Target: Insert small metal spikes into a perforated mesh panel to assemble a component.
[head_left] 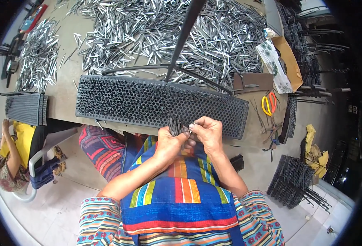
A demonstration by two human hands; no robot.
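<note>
One loosened grip could spill the dark strips (pixel 175 124) bunched in the left hand (pixel 170 142), their tips fanned unevenly toward twelve o'clock. The right hand (pixel 208 132), at its two o'clock, pinches what appears a single strip (pixel 190 130); forearms (pixel 148 169) angle in from eight and five, near the perforated panel (pixel 205 110) at eleven o'clock.

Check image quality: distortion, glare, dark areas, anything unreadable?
Head view: fisheye bows the long black tray; black vignetting swallows the corners; the metal strips throw scattered glints; the frame's far right is mostly dark; what the right hand pinches is too small to make out.
</note>
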